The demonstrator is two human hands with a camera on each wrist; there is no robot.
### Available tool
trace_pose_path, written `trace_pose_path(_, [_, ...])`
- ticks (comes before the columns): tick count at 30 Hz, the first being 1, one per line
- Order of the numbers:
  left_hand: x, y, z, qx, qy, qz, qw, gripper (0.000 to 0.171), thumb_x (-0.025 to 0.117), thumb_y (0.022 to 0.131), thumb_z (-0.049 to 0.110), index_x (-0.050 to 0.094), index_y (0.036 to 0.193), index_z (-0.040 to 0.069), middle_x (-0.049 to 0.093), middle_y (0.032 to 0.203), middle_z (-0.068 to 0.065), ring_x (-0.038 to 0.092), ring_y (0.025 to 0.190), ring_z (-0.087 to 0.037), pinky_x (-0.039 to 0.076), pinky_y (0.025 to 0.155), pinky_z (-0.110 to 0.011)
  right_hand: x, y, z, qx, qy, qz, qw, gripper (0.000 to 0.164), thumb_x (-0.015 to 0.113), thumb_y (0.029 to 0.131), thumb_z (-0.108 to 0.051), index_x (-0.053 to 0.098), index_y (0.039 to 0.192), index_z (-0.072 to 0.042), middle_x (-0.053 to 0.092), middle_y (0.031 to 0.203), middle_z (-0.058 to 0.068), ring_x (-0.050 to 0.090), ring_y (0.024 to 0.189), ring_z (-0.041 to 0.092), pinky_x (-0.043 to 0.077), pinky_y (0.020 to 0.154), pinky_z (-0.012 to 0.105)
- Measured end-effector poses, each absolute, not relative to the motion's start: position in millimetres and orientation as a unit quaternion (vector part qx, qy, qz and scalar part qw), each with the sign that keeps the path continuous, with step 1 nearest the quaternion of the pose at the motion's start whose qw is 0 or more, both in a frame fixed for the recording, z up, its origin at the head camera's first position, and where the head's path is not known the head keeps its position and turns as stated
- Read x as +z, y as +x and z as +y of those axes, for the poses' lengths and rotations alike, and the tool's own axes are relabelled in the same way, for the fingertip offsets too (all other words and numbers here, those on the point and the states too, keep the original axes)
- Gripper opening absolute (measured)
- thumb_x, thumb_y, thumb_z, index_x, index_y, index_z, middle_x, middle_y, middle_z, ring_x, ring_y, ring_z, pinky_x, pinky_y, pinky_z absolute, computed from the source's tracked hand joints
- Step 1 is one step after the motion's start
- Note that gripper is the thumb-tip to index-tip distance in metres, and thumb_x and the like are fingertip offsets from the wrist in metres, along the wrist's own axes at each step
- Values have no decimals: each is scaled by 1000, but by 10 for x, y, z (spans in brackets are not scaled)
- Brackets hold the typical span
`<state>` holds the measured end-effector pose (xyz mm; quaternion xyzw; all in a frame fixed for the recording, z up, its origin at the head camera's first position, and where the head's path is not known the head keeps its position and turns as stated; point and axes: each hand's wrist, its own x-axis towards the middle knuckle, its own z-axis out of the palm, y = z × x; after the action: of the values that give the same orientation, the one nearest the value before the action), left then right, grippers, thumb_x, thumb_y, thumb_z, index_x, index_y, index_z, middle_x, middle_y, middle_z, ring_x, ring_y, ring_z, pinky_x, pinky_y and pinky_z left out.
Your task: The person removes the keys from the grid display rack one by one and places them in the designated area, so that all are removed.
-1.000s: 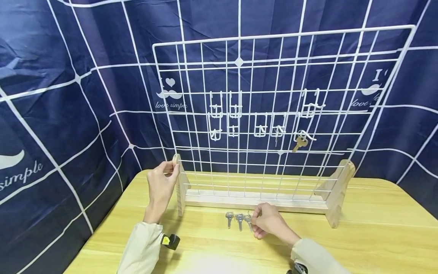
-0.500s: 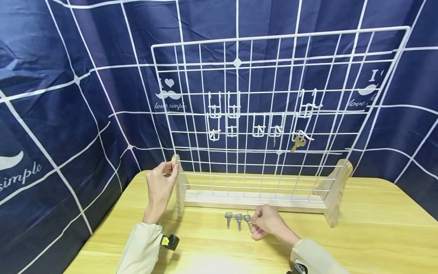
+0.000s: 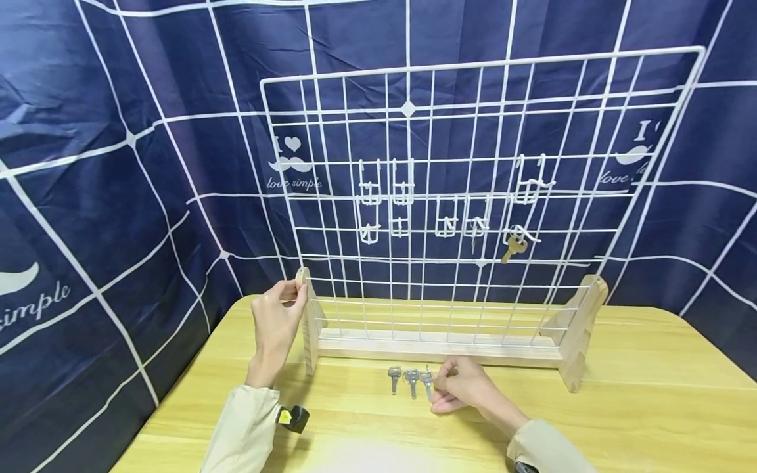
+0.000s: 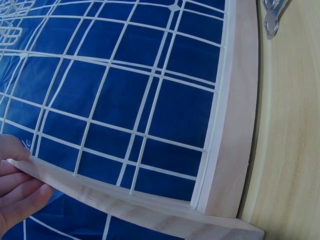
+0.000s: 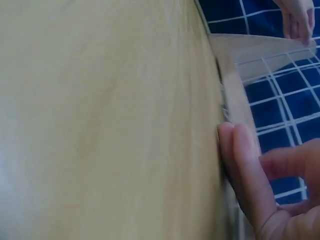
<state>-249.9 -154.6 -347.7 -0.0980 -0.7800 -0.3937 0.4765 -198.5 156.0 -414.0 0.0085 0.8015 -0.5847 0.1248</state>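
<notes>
My left hand pinches the top of the left wooden upright of a stand that holds a white wire grid. In the left wrist view, the fingers and thumb lie on either side of that wood. My right hand is low at the table, its fingertips right beside the rightmost of three silver keys. The other two, a middle key and a left key, lie in a row with it before the base bar. In the right wrist view, the fingers hide most of the keys.
Several white wire hooks hang on the grid. A brass key hangs from a lower right hook, and a small key from the hook left of it. The right wooden upright stands on the table. Dark blue cloth hangs behind.
The rightmost silver key has turned a little straighter, its tip swinging left, with my right fingertips beside it. My left hand stays on the upright. The view shifts slightly.
</notes>
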Motion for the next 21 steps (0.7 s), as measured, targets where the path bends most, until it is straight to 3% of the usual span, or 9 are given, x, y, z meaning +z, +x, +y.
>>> trace_pose_path(4, [-3477, -2504, -1551, -395, -102, -779, 476, 7, 70, 80, -1, 70, 83, -7, 71, 73, -17, 70, 60, -27, 59, 57, -37, -3960, -1986, 1669, -597, -8, 795, 104, 13, 58, 87, 6, 54, 98, 12, 64, 76, 20, 66, 62, 25, 61, 64, 37])
trace_pose_path(8, [-3474, -2496, -1558, -397, -102, -778, 477, 7, 71, 80, -2, 70, 83, -8, 71, 73, -18, 70, 61, -27, 59, 57, -37, -3653, -1995, 1779, -596, -19, 802, 36, 13, 59, 87, 4, 58, 98, 10, 68, 80, 20, 69, 69, 25, 61, 67, 34])
trace_pose_path(14, [-3468, -2475, -1569, -397, -93, -779, 477, 8, 72, 79, -1, 70, 83, -8, 71, 73, -18, 70, 61, -27, 58, 57, -36, -3221, -1950, 1887, -552, -60, 823, -121, 15, 65, 88, -6, 64, 96, 7, 72, 82, 15, 70, 67, 14, 59, 66, 24])
trace_pose_path(21, [-3479, -2496, -1553, -401, -100, -779, 472, 8, 70, 80, -1, 70, 84, -8, 71, 73, -18, 70, 62, -28, 58, 58, -36, -2980, -1920, 1853, -483, -72, 808, -329, 12, 73, 85, -12, 70, 88, -2, 73, 78, 11, 67, 62, 1, 54, 60, 12])
